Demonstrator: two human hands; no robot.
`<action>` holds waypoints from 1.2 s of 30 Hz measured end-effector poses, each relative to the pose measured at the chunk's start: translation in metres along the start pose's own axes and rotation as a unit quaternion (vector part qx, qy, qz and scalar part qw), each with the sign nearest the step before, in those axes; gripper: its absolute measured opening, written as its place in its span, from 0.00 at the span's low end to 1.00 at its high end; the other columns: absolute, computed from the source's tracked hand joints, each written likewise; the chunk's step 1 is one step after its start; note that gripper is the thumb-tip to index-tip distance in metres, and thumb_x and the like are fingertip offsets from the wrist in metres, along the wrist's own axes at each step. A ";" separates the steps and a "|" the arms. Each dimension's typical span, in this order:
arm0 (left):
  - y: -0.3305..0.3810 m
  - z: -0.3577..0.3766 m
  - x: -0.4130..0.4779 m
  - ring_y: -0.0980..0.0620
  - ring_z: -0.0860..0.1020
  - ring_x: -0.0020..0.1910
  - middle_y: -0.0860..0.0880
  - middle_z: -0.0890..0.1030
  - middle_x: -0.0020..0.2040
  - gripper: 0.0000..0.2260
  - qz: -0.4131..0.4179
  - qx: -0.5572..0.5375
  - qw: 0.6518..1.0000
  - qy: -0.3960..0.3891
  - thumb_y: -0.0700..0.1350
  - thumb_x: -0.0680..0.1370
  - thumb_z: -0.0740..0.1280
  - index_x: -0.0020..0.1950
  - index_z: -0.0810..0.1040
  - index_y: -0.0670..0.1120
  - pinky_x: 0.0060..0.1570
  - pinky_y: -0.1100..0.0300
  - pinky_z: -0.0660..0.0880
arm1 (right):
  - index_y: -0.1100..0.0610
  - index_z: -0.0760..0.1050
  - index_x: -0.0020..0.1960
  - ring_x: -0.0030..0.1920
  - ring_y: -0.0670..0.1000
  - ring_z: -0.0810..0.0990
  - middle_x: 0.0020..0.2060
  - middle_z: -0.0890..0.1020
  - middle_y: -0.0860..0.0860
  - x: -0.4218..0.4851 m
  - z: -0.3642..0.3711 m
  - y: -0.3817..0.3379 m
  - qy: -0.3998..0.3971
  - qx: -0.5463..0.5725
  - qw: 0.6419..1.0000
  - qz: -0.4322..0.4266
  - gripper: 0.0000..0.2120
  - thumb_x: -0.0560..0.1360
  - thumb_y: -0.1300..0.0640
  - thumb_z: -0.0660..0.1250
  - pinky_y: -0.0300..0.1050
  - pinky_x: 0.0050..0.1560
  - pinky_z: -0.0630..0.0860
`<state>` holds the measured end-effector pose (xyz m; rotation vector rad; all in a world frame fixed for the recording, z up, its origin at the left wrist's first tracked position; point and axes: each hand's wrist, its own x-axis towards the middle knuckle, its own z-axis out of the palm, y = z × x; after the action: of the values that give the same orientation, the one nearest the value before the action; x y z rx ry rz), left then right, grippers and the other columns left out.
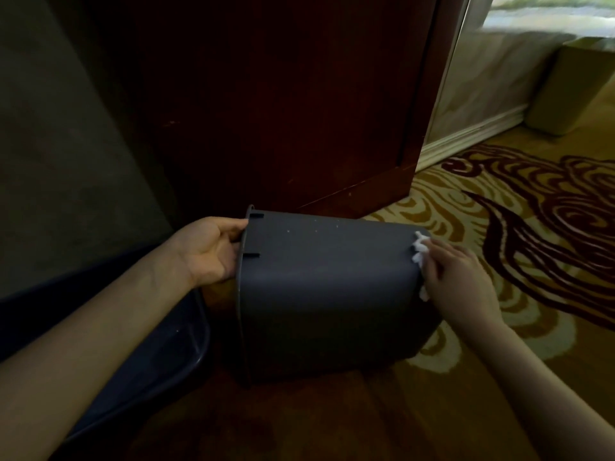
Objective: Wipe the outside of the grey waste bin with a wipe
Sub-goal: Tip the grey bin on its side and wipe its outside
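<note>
While my left hand [209,251] curls around the rim of the grey bin [326,294], thumb over the outer lip and fingers hidden inside the mouth, the bin lies tipped on its side on the patterned carpet [499,227], its opening turned toward that hand and its base toward the other. Past the base, my right hand [459,277] presses a crumpled white wipe [420,252] against the bottom edge of the wall, fingers closed flat on the wipe, with dark wooden furniture [283,111] standing behind.
</note>
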<state>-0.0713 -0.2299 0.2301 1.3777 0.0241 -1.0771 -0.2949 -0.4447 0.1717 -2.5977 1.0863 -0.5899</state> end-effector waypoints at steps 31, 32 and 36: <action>-0.003 -0.001 0.003 0.48 0.81 0.39 0.44 0.81 0.40 0.08 -0.030 0.088 0.995 0.039 0.43 0.77 0.61 0.54 0.75 0.44 0.34 0.52 0.78 | 0.52 0.63 0.71 0.71 0.51 0.62 0.71 0.67 0.50 0.025 0.017 -0.018 -0.096 0.006 0.995 -0.018 0.20 0.80 0.52 0.52 0.48 0.68 0.62; -0.002 0.001 0.004 0.47 0.80 0.41 0.44 0.80 0.42 0.07 -0.027 0.085 0.995 0.042 0.44 0.77 0.62 0.53 0.75 0.44 0.36 0.52 0.77 | 0.52 0.64 0.70 0.71 0.51 0.63 0.71 0.68 0.51 0.026 0.016 -0.010 -0.086 0.001 0.996 0.001 0.19 0.80 0.52 0.52 0.48 0.67 0.63; 0.010 0.009 0.010 0.48 0.79 0.40 0.46 0.79 0.40 0.09 -0.008 0.079 0.995 0.065 0.49 0.77 0.63 0.49 0.74 0.44 0.38 0.53 0.75 | 0.53 0.65 0.69 0.68 0.52 0.68 0.69 0.70 0.52 0.023 0.016 0.002 -0.057 -0.008 0.998 0.027 0.18 0.79 0.55 0.53 0.48 0.64 0.67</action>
<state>-0.0647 -0.2448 0.2349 1.5913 0.0451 -1.0189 -0.2741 -0.4615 0.1633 -2.5723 1.1257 -0.4176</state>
